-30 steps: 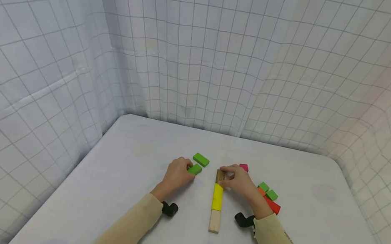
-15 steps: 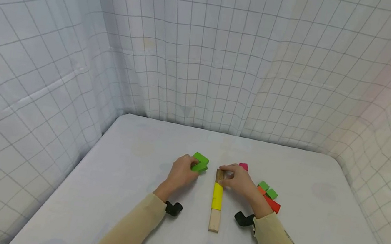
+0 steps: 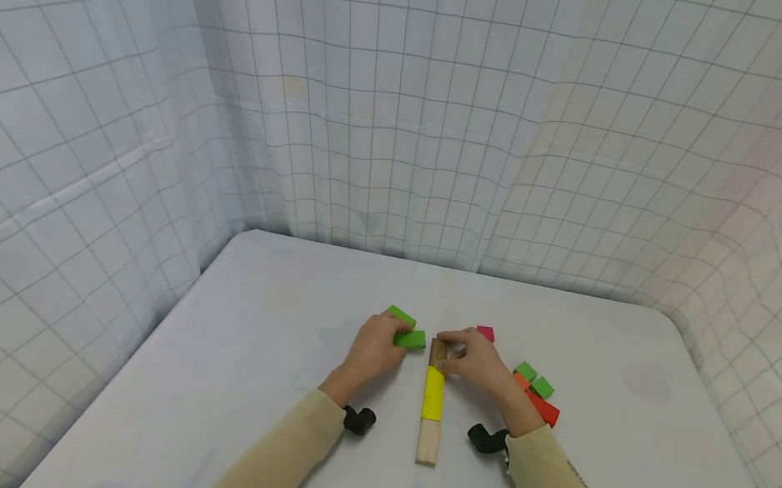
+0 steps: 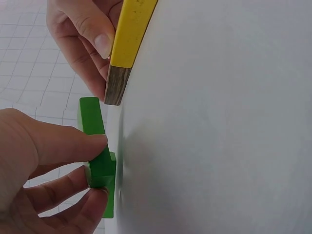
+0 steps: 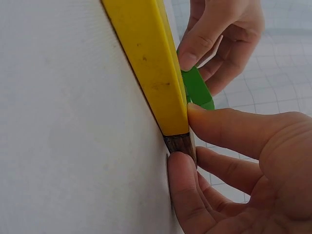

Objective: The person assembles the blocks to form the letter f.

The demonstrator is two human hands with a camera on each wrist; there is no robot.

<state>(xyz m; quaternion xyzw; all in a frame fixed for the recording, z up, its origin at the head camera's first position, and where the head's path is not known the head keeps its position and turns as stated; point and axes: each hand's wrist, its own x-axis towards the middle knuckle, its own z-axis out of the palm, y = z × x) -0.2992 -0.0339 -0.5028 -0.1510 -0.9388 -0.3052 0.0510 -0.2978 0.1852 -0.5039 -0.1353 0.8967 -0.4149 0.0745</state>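
My left hand pinches a green block between thumb and fingers. A second green block lies just behind it; in the left wrist view that other block shows partly beneath the held one. Right of this runs a straight row: a dark brown striped block at the far end, a yellow block in the middle, a pale wooden block nearest me. My right hand holds the far end of the row, its fingers curled round the brown block and its thumb against the side near the yellow one.
Beyond my right hand lies a pink block. Beside my right wrist sit two small green blocks, an orange block and a red block. Grid-patterned white curtains surround the white table.
My left hand has moved right with the green block, which has turned and now lies closer to the brown block. My right hand has stayed at the row's far end.
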